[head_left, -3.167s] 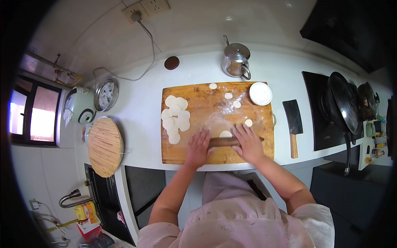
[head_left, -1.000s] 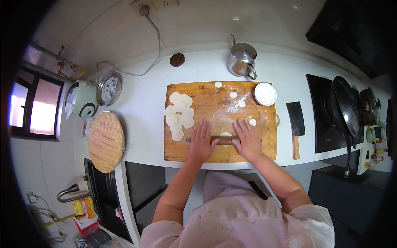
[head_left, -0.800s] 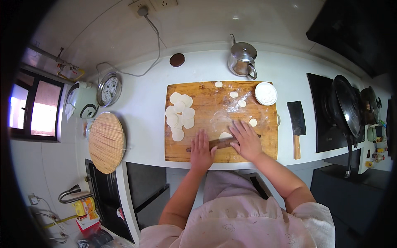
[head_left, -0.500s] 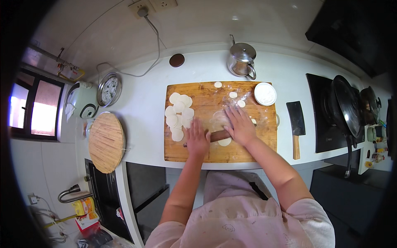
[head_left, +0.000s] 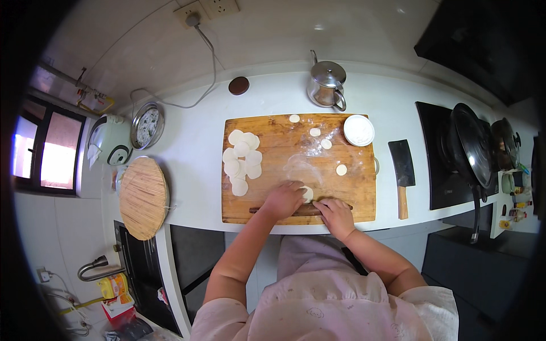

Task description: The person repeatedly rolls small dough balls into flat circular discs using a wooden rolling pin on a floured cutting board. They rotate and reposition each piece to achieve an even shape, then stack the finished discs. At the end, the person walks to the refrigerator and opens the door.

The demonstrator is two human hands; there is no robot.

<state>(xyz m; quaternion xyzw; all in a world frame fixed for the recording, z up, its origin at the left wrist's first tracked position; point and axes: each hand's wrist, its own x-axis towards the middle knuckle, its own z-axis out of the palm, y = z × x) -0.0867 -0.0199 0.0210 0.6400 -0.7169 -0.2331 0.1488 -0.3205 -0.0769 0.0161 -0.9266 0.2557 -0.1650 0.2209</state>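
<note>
Near the front edge of the wooden board (head_left: 267, 136), a dark brown rolling pin (head_left: 307, 210) lies crosswise. My right hand (head_left: 336, 217) is closed over its right part, fingers bent. My left hand (head_left: 284, 199) holds the edge of a small round of dough (head_left: 307, 194) just beyond the pin; the fingertips are partly hidden. Thin overlapping dough wrappers (head_left: 241, 149) lie in a cluster at the board's left. Several small flattened dough pieces (head_left: 341, 169) are scattered at the right and back, among loose flour.
A bowl of white flour (head_left: 359, 131) sits on the board's back right corner. Right of the board lie a cleaver (head_left: 402, 170) and a stove with a lidded pan (head_left: 473, 145). A metal kettle (head_left: 327, 82) stands behind; a round slatted tray (head_left: 144, 198) and a filling bowl (head_left: 147, 126) are left.
Both hands and the rolling pin have come nearer the board's front edge. My left hand has left the pin and moved right, onto the dough round.
</note>
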